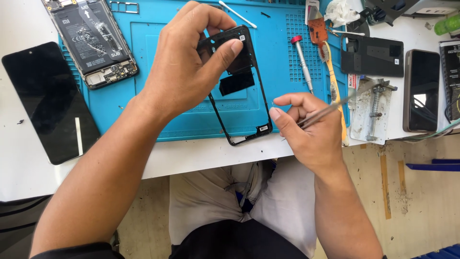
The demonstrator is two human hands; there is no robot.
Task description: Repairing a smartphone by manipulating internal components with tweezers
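Note:
My left hand (189,60) grips the top of a black phone middle frame (239,96) and holds it tilted above the blue work mat (163,86). Thumb and fingers pinch the frame's upper camera end. My right hand (306,127) is just right of the frame's lower end and holds metal tweezers (330,108), which point up and to the right, away from the frame. The frame's lower edge hangs over the mat's front edge.
An opened phone body (91,41) lies at the mat's top left, a black screen panel (45,100) on the white table beside it. A red-capped screwdriver (303,62), a toothbrush (333,81), a black back cover (373,55), another phone (421,91) and a metal clamp (373,110) lie to the right.

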